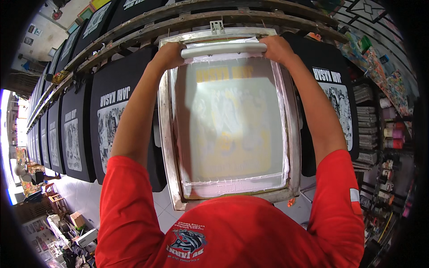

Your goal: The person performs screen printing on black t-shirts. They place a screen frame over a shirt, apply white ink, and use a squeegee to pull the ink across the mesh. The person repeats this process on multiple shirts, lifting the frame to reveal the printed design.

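A wide squeegee with a pale, rounded handle (223, 50) lies across the far end of a screen printing frame (167, 129). My left hand (171, 54) is closed around its left end, and my right hand (278, 48) grips the right end. Both arms are stretched forward over the frame's sides. Inside the worn frame, the pale mesh (232, 120) shows a faint yellowish design and a bright patch of reflected light. White ink or paste edges the mesh, thickest along the near end. The squeegee's blade is mostly hidden beneath the handle.
Black printed shirts (111, 100) on boards line up to the left, with another shirt (333, 89) at the right. Wooden rails (134, 27) run behind the frame, which has a metal hinge bracket (217, 27). Shelves of ink containers (393, 133) stand far right.
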Demonstrator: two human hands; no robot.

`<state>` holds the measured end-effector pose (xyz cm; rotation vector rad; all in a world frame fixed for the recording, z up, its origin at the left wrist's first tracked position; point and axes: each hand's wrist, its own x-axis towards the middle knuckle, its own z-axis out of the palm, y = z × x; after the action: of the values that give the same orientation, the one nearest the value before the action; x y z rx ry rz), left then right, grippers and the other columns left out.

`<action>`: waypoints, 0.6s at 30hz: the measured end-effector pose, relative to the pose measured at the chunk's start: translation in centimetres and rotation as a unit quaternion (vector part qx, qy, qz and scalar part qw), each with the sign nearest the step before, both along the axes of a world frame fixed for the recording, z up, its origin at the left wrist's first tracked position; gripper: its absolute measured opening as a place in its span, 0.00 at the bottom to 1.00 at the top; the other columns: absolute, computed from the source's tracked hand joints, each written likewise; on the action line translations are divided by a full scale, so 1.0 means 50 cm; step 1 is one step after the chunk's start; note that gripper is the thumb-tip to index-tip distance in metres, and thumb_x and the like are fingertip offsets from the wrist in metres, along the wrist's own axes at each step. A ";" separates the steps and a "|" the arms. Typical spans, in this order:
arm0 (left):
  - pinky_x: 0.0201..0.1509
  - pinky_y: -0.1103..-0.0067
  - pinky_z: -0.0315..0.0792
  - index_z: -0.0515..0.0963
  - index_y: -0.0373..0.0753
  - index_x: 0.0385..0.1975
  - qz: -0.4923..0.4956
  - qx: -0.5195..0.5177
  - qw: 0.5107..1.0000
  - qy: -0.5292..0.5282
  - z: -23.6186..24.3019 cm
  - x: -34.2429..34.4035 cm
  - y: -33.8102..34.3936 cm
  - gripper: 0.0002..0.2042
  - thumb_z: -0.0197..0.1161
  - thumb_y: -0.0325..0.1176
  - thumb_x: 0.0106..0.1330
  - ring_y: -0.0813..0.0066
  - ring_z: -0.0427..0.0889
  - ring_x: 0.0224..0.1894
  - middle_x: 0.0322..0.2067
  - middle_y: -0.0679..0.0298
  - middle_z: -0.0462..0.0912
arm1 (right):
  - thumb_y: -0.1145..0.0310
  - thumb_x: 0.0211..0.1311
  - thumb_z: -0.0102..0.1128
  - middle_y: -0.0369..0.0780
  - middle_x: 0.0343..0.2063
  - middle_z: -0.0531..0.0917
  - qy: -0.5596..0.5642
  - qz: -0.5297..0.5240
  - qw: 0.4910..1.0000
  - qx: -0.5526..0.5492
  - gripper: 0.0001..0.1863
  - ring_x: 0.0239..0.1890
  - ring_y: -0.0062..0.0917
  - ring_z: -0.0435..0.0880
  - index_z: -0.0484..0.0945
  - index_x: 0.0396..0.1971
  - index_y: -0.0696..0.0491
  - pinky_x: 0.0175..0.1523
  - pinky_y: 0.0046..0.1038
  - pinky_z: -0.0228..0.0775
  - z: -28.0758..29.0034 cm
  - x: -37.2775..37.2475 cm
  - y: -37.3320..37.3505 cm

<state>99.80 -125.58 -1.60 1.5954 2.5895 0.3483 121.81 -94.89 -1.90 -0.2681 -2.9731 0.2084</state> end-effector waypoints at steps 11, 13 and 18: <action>0.40 0.64 0.77 0.81 0.40 0.37 0.049 0.016 0.999 -0.003 -0.037 0.382 -0.245 0.14 0.71 0.35 0.51 0.54 0.83 0.36 0.32 0.55 0.82 | 0.78 0.41 0.59 0.44 0.39 0.84 0.033 -0.001 0.999 -0.025 0.19 0.42 0.40 0.82 0.82 0.39 0.52 0.47 0.38 0.75 -0.045 0.357 -0.226; 0.42 0.65 0.77 0.80 0.41 0.39 0.071 0.031 0.996 -0.036 -0.048 0.488 -0.321 0.16 0.69 0.27 0.48 0.54 0.82 0.39 0.35 0.55 0.82 | 0.82 0.40 0.57 0.42 0.41 0.84 0.014 -0.012 1.000 -0.015 0.22 0.43 0.38 0.83 0.82 0.41 0.52 0.47 0.36 0.76 -0.048 0.457 -0.306; 0.44 0.67 0.77 0.79 0.39 0.41 0.100 0.022 0.992 -0.069 -0.028 0.711 -0.472 0.17 0.63 0.21 0.48 0.56 0.81 0.43 0.41 0.55 0.81 | 0.81 0.40 0.61 0.42 0.43 0.82 -0.047 -0.027 0.997 -0.045 0.24 0.47 0.36 0.82 0.80 0.43 0.51 0.47 0.36 0.76 -0.039 0.669 -0.469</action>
<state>135.35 -149.20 -2.99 1.2755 2.6556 0.5142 155.28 -118.36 -3.86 -0.3791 -3.0496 0.3330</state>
